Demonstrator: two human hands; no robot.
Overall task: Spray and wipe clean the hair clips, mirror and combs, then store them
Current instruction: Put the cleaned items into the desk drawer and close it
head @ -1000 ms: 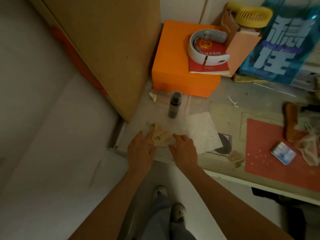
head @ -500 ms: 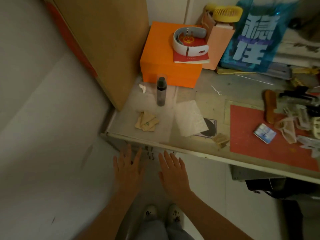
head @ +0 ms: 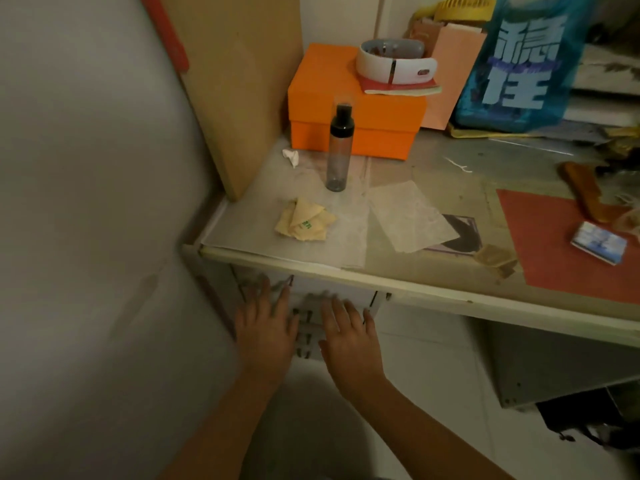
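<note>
A dark-capped clear spray bottle (head: 338, 150) stands upright on the desk (head: 398, 284), in front of an orange box (head: 356, 102). A crumpled yellow cloth (head: 304, 220) lies near the desk's front left. A wooden comb (head: 585, 191) and a small blue rectangular mirror (head: 598, 242) lie at the far right on a red mat (head: 554, 251). My left hand (head: 265, 329) and my right hand (head: 349, 336) are below the desk edge, fingers straight, in front of a white drawer unit (head: 332, 299). Both hold nothing.
A sheet of tissue paper (head: 410, 214) lies mid-desk, and a small white wad (head: 291, 156) sits near the box. A white neck massager (head: 394, 64) rests on a red booklet atop the box. A blue plastic bag (head: 519, 64) and a tan board (head: 235, 81) stand at the back.
Both hands let go of the yellow cloth on the desk and dropped below the desk edge, then reached forward towards the drawer unit. The view moved closer.
</note>
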